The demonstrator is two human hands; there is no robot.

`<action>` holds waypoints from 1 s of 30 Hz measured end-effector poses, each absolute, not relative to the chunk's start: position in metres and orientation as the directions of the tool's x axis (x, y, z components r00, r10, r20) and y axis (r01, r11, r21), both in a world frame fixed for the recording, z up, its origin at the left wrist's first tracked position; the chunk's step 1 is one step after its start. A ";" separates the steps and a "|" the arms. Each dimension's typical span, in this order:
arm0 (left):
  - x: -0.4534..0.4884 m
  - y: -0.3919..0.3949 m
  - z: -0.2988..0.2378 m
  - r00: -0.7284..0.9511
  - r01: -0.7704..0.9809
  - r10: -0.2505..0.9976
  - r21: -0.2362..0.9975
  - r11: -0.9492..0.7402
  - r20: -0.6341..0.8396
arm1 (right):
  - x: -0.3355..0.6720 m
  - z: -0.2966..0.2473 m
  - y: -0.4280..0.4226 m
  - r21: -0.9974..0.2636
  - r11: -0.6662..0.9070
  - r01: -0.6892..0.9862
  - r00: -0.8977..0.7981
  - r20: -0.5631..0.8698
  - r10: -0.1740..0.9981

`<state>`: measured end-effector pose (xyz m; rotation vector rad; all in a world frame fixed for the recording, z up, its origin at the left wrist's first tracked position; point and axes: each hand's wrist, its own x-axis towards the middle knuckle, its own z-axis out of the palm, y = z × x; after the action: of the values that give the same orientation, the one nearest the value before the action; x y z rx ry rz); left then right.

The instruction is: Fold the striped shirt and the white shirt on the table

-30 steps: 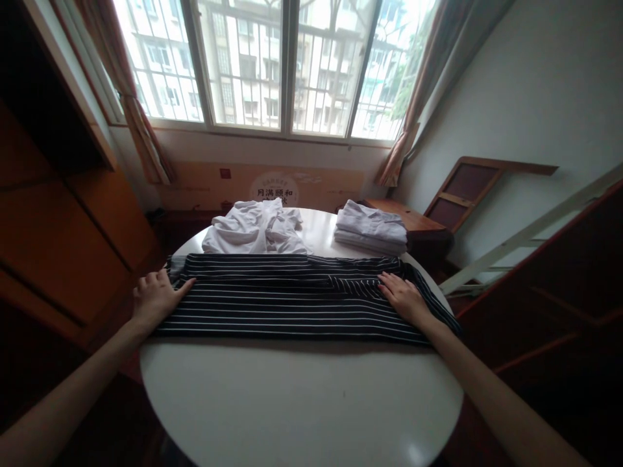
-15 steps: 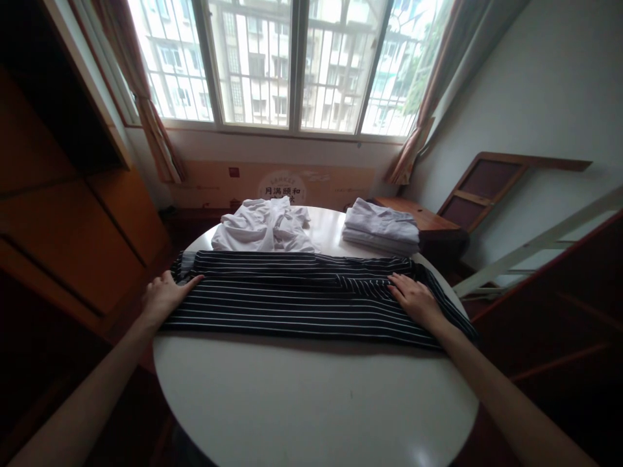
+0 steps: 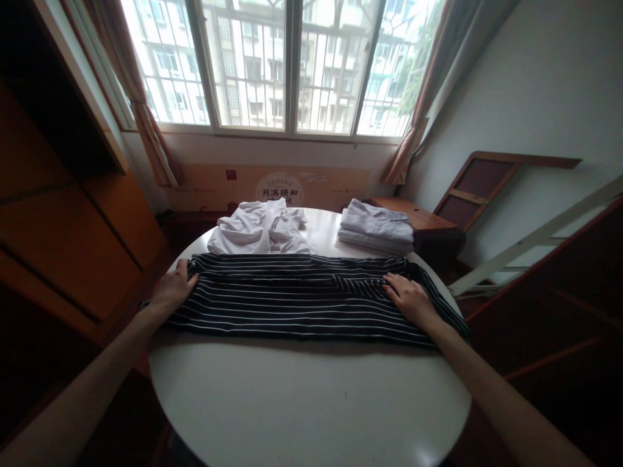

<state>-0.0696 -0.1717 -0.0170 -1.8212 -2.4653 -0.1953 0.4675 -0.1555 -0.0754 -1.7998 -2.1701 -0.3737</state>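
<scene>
A black garment with thin white stripes (image 3: 272, 305) lies folded into a long strip across the round white table (image 3: 311, 395); its exact kind is unclear. My left hand (image 3: 171, 290) is closed on the garment's left end, with the fingers at its far left corner and the thumb beside them. Toward the right end, my right hand (image 3: 410, 299) rests flat on the cloth with its fingers stretched out, near a patch where the stripes run slantwise. Behind the garment lies a loose, crumpled white garment (image 3: 257, 230).
A stack of folded white clothes (image 3: 374, 227) sits at the table's back right. Beyond it is a wooden side table (image 3: 418, 217). A barred window and curtains stand behind, wooden cabinets on the left, and a pale ladder-like frame (image 3: 535, 243) on the right.
My left hand has gone from spread thumb and fingers to a closed hold on the garment's left end, which is now bunched. My right hand stays in place on the cloth.
</scene>
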 end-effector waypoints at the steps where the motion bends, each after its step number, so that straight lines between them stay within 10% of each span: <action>1: -0.063 -0.170 -0.005 -0.289 0.957 0.950 0.036 0.286 0.122 | 0.467 -0.075 -0.156 0.009 0.184 0.983 -0.173 0.386 0.906; 10: 0.093 -0.164 0.050 0.195 0.981 0.961 -0.030 -0.193 0.196 | 0.469 -0.076 -0.155 -0.012 0.168 0.986 -0.152 0.371 0.916; 16: 0.131 -0.214 0.029 0.803 0.500 0.482 0.043 -0.865 0.350 | 0.469 -0.076 -0.155 -0.019 0.175 0.984 -0.156 0.369 0.916; 24: 0.034 -0.225 -0.023 0.548 0.769 0.774 0.173 -0.616 0.316 | 0.463 -0.066 -0.153 -0.031 0.154 0.988 -0.131 0.380 0.916; 30: 0.039 -0.223 -0.043 0.512 0.841 0.849 0.127 -0.526 0.132 | 0.402 -0.038 -0.152 -0.270 0.324 0.907 -0.155 0.501 0.851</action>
<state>0.0387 -0.2230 -0.0432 -2.7711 -1.5502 -0.2835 0.4024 -0.1516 -0.0379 -1.5422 -2.0187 -0.1255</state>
